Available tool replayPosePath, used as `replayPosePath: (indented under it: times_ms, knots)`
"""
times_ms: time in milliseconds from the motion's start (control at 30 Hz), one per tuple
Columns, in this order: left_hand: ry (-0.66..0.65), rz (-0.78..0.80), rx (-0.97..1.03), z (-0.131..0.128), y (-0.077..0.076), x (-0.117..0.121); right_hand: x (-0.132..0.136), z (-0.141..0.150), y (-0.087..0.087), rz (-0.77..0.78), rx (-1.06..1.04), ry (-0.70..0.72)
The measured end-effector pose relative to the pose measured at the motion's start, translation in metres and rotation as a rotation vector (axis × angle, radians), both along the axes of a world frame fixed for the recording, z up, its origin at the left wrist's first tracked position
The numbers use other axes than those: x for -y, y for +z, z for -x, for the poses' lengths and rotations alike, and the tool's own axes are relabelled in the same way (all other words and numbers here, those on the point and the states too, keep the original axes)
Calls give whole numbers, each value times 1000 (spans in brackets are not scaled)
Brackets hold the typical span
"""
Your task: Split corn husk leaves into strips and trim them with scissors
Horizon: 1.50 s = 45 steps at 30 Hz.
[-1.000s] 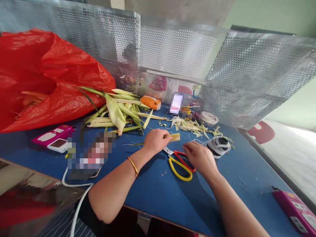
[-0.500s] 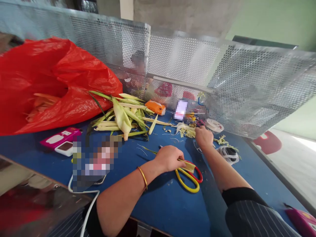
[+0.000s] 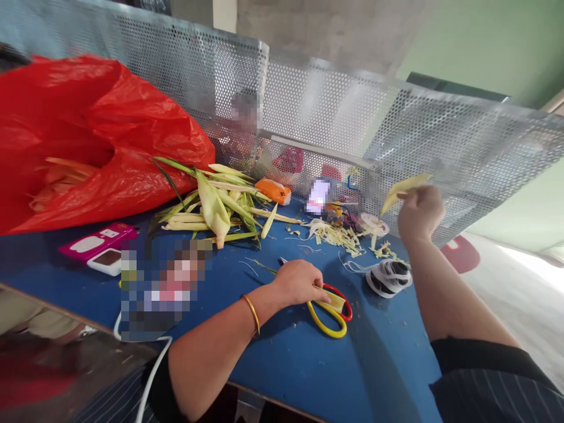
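My right hand (image 3: 420, 214) is raised at the right, pinching a pale yellow corn husk piece (image 3: 403, 189) that points up and left. Lower down, my left hand (image 3: 299, 283) is closed around another narrow husk piece (image 3: 335, 302), whose end sticks out below the fingers. Under that hand lies a pair of scissors (image 3: 328, 332) with one yellow and one red handle loop. A blade tip shows beyond the knuckles; the hand hides the middle, so I cannot tell whether it grips the scissors too. Behind the hands lie small husk cuttings (image 3: 337, 236).
A heap of corn husks (image 3: 215, 211) lies against a big red plastic bag (image 3: 145, 129). An orange packet (image 3: 273, 191), a lit phone (image 3: 318, 197), a white spool (image 3: 373, 224) and a black-and-white roll (image 3: 388, 278) stand around. Perforated metal panels (image 3: 317, 111) border the blue table (image 3: 282, 352).
My right hand has risen from the cuttings up and to the right, now with a husk piece in its fingers. My left hand has stayed over the scissors.
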<state>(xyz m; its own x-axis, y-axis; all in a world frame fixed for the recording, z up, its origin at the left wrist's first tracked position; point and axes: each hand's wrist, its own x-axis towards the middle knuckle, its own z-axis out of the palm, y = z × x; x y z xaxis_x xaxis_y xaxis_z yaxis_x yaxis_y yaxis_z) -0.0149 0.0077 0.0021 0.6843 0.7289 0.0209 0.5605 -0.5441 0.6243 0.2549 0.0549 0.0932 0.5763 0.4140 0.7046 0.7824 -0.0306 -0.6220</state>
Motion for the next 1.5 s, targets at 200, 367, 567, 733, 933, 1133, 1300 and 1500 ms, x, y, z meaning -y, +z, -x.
replayPosePath:
  times_ms: [200, 367, 567, 733, 933, 1133, 1300, 1500]
  knots:
    - [-26, 35, -96, 0, -1, -3, 2, 0, 12, -286, -276, 249]
    - [-121, -56, -126, 1, -5, -3, 20, 24, 1, -337, -592, 446]
    - [-252, 110, -18, 6, -11, -10, 66, 70, -42, -188, -834, 702]
    - [156, 73, 164, 11, 0, -17, 86, 87, -72, -129, -973, 807]
    - [395, -208, 577, 6, 2, -19, 82, 108, -89, -46, -1157, 908]
    - [197, 150, 518, 6, 1, -18, 86, 126, -89, 36, -1204, 1037]
    - [193, 96, 433, 11, 3, -22, 69, 125, -95, 242, -1049, 944]
    - [348, 289, 516, 14, -5, -34, 11, 88, -89, 166, -900, 609]
